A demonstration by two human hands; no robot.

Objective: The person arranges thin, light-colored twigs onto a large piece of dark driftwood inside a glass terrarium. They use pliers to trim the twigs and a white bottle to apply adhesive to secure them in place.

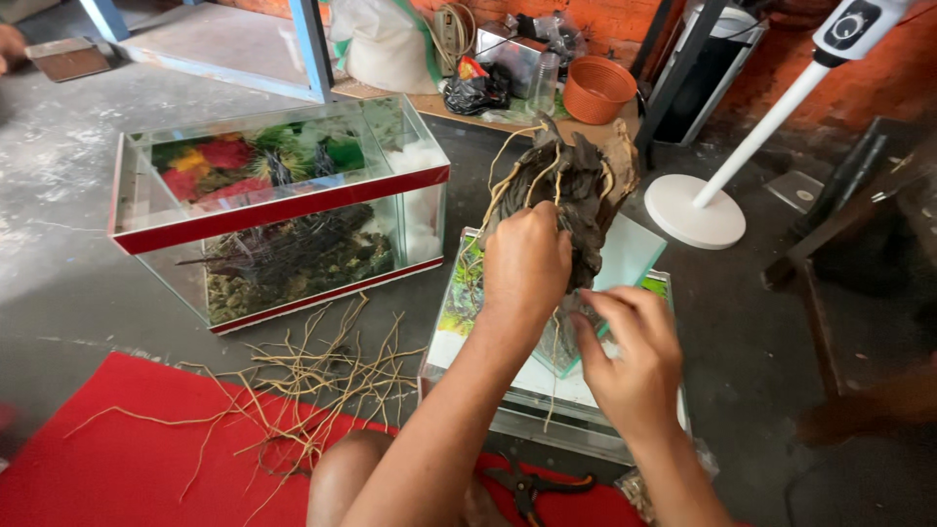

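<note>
Left hand point(527, 262): closed around the middle of a dark piece of driftwood point(576, 190), fingers wrapped over it, held upright above a small glass tank point(547, 390). Pale thin roots point(512, 161) run along the wood and trail from its top and left side.

Right hand point(634, 356): just below and right of the wood, thumb and forefinger pinched on something thin at the wood's lower end; what it is I cannot tell, it is too fine to make out. The other fingers are loosely curled.

Driftwood position: centre of the scene, over the small glass tank, which lies on the floor with a printed plant background sheet point(467, 288) showing at its left side. A loose glass pane point(625, 259) leans behind the wood.

Left of centre: a larger glass aquarium point(283, 210) with red trim, standing on the grey floor, holding dark twiggy material and green moss-like matter; a colourful backdrop shows through its far wall.

Near left: a red mat point(117, 468) with a loose scatter of pale roots point(312, 376) lying across its far edge and the floor.

Near centre: dark pliers point(532, 485) on the mat, between the forearms.

Far: an orange pot point(598, 90) on a low shelf, among bags and clutter. Far right: a white stand with a round base point(695, 210).
</note>
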